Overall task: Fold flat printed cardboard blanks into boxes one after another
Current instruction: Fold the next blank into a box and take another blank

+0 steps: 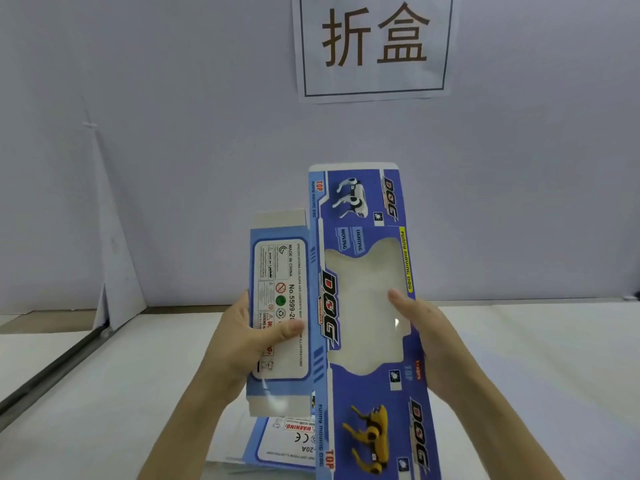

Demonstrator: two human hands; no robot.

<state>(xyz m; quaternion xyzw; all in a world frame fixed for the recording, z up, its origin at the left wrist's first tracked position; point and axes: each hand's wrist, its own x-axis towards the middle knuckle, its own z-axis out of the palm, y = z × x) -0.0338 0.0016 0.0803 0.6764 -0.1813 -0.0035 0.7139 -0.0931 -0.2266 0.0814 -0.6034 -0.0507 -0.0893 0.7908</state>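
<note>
While the left grip point(249, 344) pinches the pale side panel point(280, 271), thumb on the print and fingers curled behind, the blank point(325, 296) stands upright in the air above the table's point(104, 393) near edge, over a stack of flat blanks point(287, 445). It looks flat, not yet opened into a tube. Its clear window point(367, 282) sits mid-panel, and the right grip point(426, 334) clasps the right edge with the thumb lying on that film. Pressing there as the panels swing could dent or pop the film. An uneven squeeze between the two hands might crease the card off its score lines.
</note>
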